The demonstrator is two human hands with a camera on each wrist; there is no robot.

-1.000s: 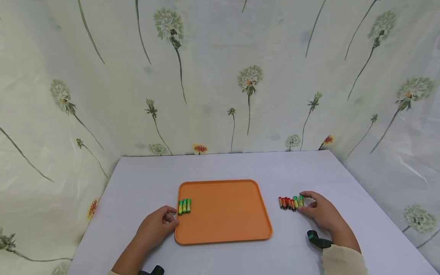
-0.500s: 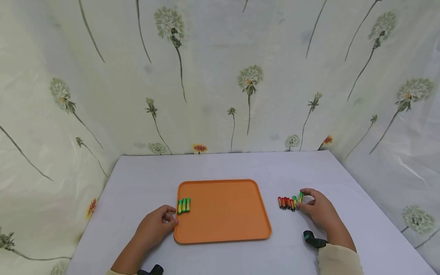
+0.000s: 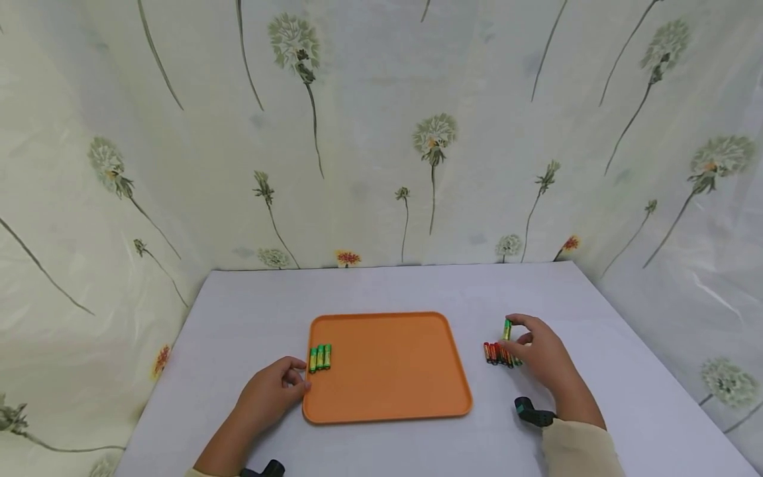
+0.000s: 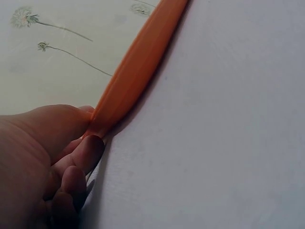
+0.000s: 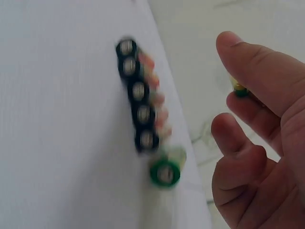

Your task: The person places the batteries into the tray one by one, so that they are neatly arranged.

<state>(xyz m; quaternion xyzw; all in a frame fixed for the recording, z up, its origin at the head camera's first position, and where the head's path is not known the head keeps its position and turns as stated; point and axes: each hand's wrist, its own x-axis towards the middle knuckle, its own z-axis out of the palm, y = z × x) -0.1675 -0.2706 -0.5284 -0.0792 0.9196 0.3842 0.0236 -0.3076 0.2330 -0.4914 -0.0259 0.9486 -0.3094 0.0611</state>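
Observation:
My right hand point(image 3: 545, 351) pinches a green battery point(image 3: 507, 328) between thumb and fingers, raised above a row of batteries on the table. Most of the held battery is hidden behind the thumb in the right wrist view. In the row, several red-and-black batteries point(image 3: 495, 353) lie side by side, and one green battery point(image 5: 165, 172) lies at the end. On the left, my left hand point(image 3: 268, 392) pinches the rim of an orange tray point(image 4: 136, 71). Three green batteries point(image 3: 320, 358) lie side by side on the tray, along its left edge.
A white cloth point(image 3: 393, 447) covers the table. Behind it and at both sides hangs a pale sheet point(image 3: 369, 132) printed with dandelions. A black device point(image 3: 533, 412) is worn at the right wrist, and another point(image 3: 263, 469) at the left.
My right hand has lifted the green battery from the right end of the row and carried it up and left, over the row. The left hand and the tray stay in place.

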